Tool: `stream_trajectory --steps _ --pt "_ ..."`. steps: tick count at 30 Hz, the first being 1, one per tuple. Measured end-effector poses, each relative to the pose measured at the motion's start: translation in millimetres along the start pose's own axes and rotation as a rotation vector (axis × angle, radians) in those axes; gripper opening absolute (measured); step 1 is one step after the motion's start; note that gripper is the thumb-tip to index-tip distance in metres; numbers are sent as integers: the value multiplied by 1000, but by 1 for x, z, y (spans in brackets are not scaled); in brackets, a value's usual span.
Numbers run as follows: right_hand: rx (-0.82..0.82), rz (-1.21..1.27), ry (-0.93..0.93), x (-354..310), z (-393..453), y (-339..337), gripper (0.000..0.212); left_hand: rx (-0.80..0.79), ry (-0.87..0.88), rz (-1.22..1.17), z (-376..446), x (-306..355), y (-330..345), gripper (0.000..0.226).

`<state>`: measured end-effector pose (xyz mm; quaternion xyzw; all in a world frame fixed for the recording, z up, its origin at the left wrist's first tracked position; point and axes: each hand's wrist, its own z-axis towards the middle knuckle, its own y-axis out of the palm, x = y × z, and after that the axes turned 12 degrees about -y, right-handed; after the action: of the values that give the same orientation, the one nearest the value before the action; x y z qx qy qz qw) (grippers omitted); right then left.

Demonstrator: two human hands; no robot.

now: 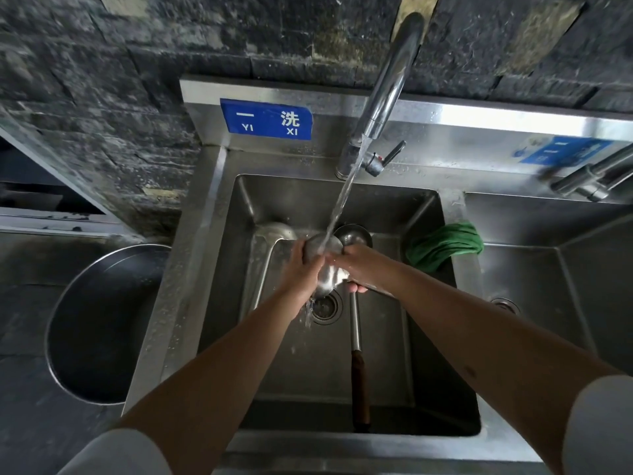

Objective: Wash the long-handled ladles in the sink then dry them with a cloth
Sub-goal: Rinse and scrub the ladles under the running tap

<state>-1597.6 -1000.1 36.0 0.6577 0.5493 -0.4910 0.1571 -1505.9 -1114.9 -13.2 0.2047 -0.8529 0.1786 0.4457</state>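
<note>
Large metal basin at frame left, outside sink. At centre, left hand curls round steel ladle bowl under water stream from faucet. Right hand grips same ladle just beside it. Second ladle lies in sink, wooden handle toward lower frame. Green cloth on divider, right of centre.

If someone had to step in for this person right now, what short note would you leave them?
Left hand cups the bowl of a ladle under the running tap; right hand grips the same ladle. Its handle is hidden.
A second ladle lies in the sink, and what looks like a third lies at the left.
The green cloth sits on the sink's right rim.
Done: rinsing is under way. Left: finish washing, then dry all.
</note>
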Motion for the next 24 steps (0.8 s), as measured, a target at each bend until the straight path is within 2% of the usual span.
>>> stream_trajectory --steps 2,4,7,10,13,15,18,22,24 --pt "5 -33 -14 -3 1 5 48 133 -133 5 4 3 3 37" --pt "-37 -116 -31 -5 3 8 37 174 -308 -114 6 6 3 45" --pt "-108 -370 -108 -5 6 15 23 48 -459 -250 5 14 3 53" --pt "-209 -807 -182 4 4 23 15 -20 -517 -256 1 19 1 47" --pt "-187 -1131 -198 11 0 23 26 -24 -580 -207 1 15 -6 33" --pt "-156 -1152 -206 13 -2 21 39 15 -634 -268 0 12 -10 27" --pt "-96 -1105 -150 12 -9 17 40 94 -570 -322 -3 14 -15 41" --pt "-31 -1046 -68 18 -33 13 27 173 -612 -411 0 21 -34 27" --pt "22 -1018 -48 22 -47 12 19 139 -581 -367 5 22 -41 26"
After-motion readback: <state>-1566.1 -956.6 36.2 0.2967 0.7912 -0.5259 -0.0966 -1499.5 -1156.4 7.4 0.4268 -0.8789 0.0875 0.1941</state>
